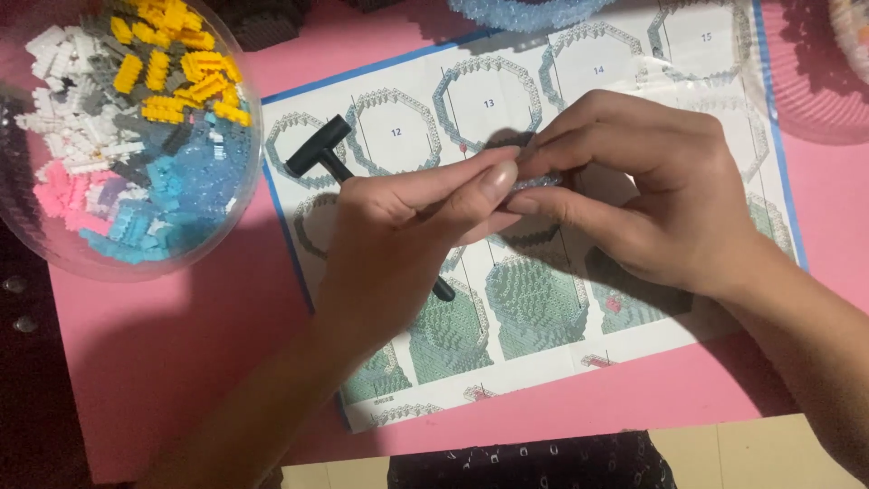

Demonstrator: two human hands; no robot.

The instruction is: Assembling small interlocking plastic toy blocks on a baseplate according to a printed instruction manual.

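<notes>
While both hands meet over the middle of the instruction sheet (543,299), they pinch a small piece of clear pale-blue bricks (540,181) between them, mostly hidden by the fingers. The left hand (407,217) closes thumb and forefinger on the piece's near end, a narrow grip; the right hand (652,195) curls its fingertips round the far end, also holding the piece, probably so the tiny bricks can be pressed together without slipping. A black hammer-shaped tool (319,154) lies on the sheet's left part, its handle running under the left hand, apparently tucked there within easy reach.

That sheet is a white rectangle with a blue border, printed with rows of numbered ring-shaped and drum-shaped building steps in grey-green. It lies flat on the pink counter (181,344), seemingly so the steps can be read under the hands. Left of the sheet stands a clear round bowl (249,167) of sorted small bricks: yellow, white, grey, pink and pale blue. Above the sheet's top edge part of a pale-blue built ring (529,14) shows.
</notes>
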